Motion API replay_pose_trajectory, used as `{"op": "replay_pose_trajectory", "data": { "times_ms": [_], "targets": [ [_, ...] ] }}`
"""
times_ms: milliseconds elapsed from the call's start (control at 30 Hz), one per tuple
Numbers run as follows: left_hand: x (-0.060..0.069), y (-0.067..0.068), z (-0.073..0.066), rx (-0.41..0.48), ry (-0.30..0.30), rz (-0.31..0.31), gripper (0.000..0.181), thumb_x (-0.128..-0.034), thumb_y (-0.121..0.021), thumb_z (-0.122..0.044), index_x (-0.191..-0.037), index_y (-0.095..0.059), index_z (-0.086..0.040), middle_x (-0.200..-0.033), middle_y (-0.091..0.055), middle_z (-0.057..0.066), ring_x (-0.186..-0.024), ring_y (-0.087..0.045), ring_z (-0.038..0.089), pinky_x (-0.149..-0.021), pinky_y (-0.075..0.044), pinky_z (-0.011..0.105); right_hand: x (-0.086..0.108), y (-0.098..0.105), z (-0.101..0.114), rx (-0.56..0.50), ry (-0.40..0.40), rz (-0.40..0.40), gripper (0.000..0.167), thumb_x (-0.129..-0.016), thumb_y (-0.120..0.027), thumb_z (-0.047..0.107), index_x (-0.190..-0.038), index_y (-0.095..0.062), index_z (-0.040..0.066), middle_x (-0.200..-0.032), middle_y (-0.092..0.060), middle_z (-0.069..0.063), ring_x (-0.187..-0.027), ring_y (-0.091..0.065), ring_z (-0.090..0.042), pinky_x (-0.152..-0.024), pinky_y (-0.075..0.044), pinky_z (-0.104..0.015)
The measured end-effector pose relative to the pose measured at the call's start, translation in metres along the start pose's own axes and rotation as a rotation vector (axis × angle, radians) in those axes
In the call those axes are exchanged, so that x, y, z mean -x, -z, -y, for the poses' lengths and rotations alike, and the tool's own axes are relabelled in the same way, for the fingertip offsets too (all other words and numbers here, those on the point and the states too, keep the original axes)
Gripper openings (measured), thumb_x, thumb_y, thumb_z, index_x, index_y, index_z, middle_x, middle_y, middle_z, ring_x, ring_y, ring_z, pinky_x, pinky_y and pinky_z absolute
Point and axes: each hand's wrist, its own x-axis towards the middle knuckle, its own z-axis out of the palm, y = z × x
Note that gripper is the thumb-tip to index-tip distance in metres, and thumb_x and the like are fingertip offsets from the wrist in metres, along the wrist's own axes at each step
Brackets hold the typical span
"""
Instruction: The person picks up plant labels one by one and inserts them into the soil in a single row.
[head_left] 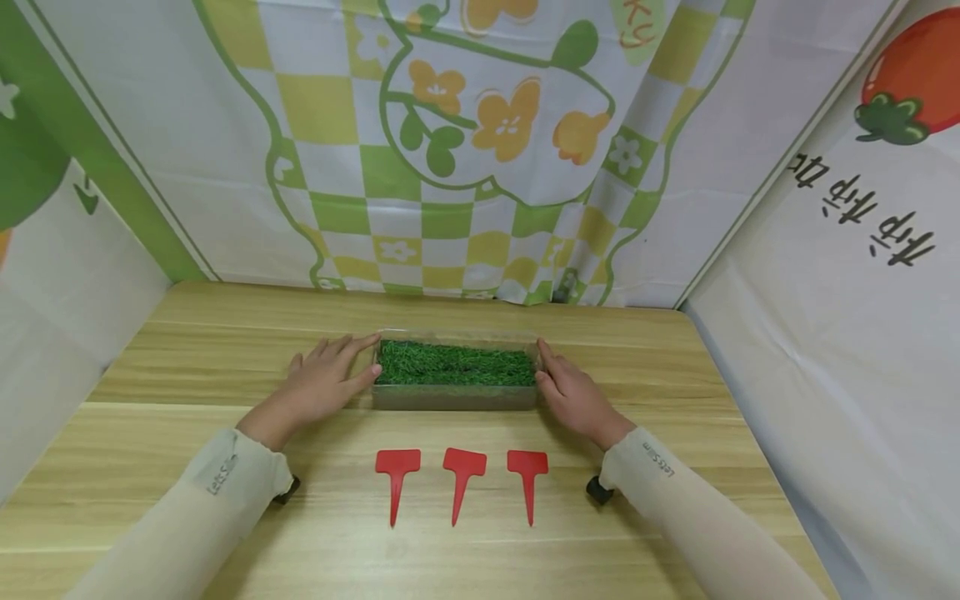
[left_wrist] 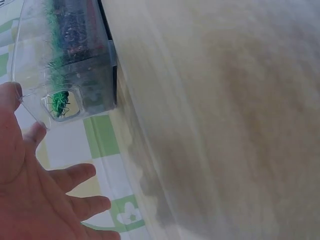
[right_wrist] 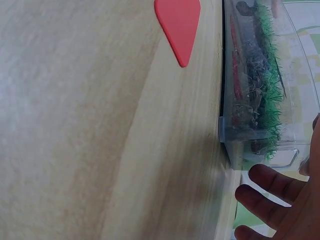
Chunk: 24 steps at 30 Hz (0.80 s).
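A clear plastic box [head_left: 454, 398] filled with green artificial grass [head_left: 457, 364] stands on the table, its long side facing me. At its left end, my left hand [head_left: 318, 385] touches the corners with thumb and index finger; the other fingers spread away in the left wrist view. My right hand [head_left: 576, 395] touches the opposite end, its fingers fairly straight. An oval cut-out [left_wrist: 62, 102] shows in the box's end wall. In front of the box lie three red T-shaped plant labels: the left label [head_left: 397, 462], the middle label [head_left: 464, 463] and the right label [head_left: 527, 463].
The wooden table [head_left: 645, 358] ends at a patterned curtain [head_left: 465, 167] behind the box. White printed walls stand left and right [head_left: 840, 333]. Dark camera mounts sit under the left cuff [head_left: 287, 490] and the right cuff [head_left: 599, 490].
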Motion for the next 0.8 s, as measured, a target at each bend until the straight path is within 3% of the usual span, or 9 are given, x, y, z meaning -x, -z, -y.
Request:
{"op": "replay_pose_trajectory", "data": {
  "times_ms": [200, 300, 433, 600, 800],
  "targets": [
    [-0.0005, -0.0023, 0.0038, 0.021, 0.006, 0.031, 0.066, -0.1037, -0.031, -0.062, -0.162, -0.015, -0.034, -0.164, -0.018, 0.025, -0.143, -0.013, 0.064, -0.099, -0.005, 0.089, 0.0011, 0.0, -0.0008, 0.005, -0.009, -0.007, 0.059, -0.11, -0.035, 0.033, -0.162, -0.013, 0.015, -0.146, -0.052, -0.015, -0.131, -0.053, -0.033, -0.108, -0.043, -0.054],
    [-0.0012, -0.0038, 0.0051, 0.035, 0.003, 0.045, 0.067, -0.104, -0.03, -0.062, -0.162, -0.013, -0.034, -0.164, -0.015, 0.027, -0.143, -0.015, 0.062, -0.097, -0.009, 0.09, 0.0022, -0.0002, -0.0022, 0.014, -0.02, -0.011, 0.059, -0.11, -0.034, 0.037, -0.162, -0.014, 0.019, -0.131, -0.059, -0.011, -0.109, -0.061, -0.027, -0.095, -0.049, -0.05],
    [-0.0008, -0.0056, 0.0062, 0.071, -0.016, 0.066, 0.067, -0.105, -0.028, -0.06, -0.163, -0.008, -0.033, -0.164, -0.009, 0.03, -0.141, -0.024, 0.062, -0.1, -0.022, 0.085, 0.0035, -0.0003, -0.0044, 0.015, -0.032, -0.018, 0.058, -0.109, -0.034, 0.042, -0.162, -0.016, 0.025, -0.114, -0.06, -0.006, -0.085, -0.055, -0.019, -0.081, -0.047, -0.042],
    [0.0006, -0.006, 0.0059, 0.092, -0.035, 0.079, 0.066, -0.1059, -0.027, -0.058, -0.163, -0.004, -0.033, -0.163, -0.012, 0.029, -0.134, -0.035, 0.062, -0.101, -0.033, 0.077, 0.0036, -0.0005, -0.0066, 0.022, -0.029, -0.027, 0.059, -0.109, -0.033, 0.046, -0.162, -0.017, 0.027, -0.117, -0.06, -0.006, -0.09, -0.057, -0.019, -0.084, -0.049, -0.044],
    [0.0008, -0.0063, 0.0056, 0.084, -0.028, 0.084, 0.066, -0.1058, -0.025, -0.059, -0.162, -0.001, -0.035, -0.162, -0.021, 0.028, -0.139, -0.032, 0.059, -0.104, -0.032, 0.076, 0.0038, -0.0003, -0.0075, 0.044, -0.03, -0.026, 0.062, -0.107, -0.028, 0.055, -0.162, -0.016, 0.028, -0.122, -0.06, -0.009, -0.099, -0.06, -0.022, -0.089, -0.05, -0.049]
  ]
}}
